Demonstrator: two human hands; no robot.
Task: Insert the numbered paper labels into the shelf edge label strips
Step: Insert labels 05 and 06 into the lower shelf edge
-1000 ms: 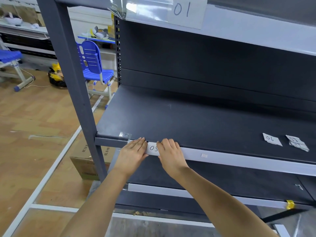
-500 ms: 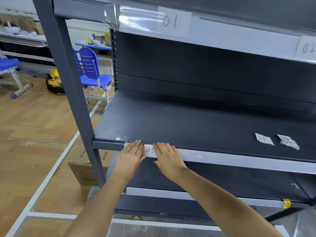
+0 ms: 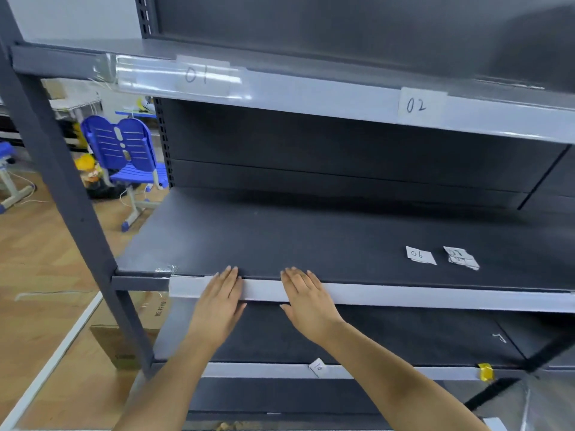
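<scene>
Wooden floor and blue chair (image 3: 124,157) off to the left, dark metal shelving unit filling the rest. Both hands laid flat on middle-shelf label strip (image 3: 404,295): left hand (image 3: 222,301) and right hand (image 3: 306,301) a short way apart, fingers straight and together, clamped on nothing, fingertips reaching the shelf's front lip. Probably pressed there to seat a label behind the clear cover; no number readable between the hands, blurred, cannot tell. Labels "01" (image 3: 196,74) and "02" (image 3: 417,105) already sitting in upper strip (image 3: 311,99). Loose label "06" (image 3: 420,255) and small stack of labels (image 3: 462,258) parked on middle shelf board (image 3: 280,237) to the right, near the front edge, likely kept within reach for later slots. Label "10" (image 3: 317,367) tilted at lower strip (image 3: 249,371), looked not fully in. Yellow tape (image 3: 485,371) on lower edge, right.
</scene>
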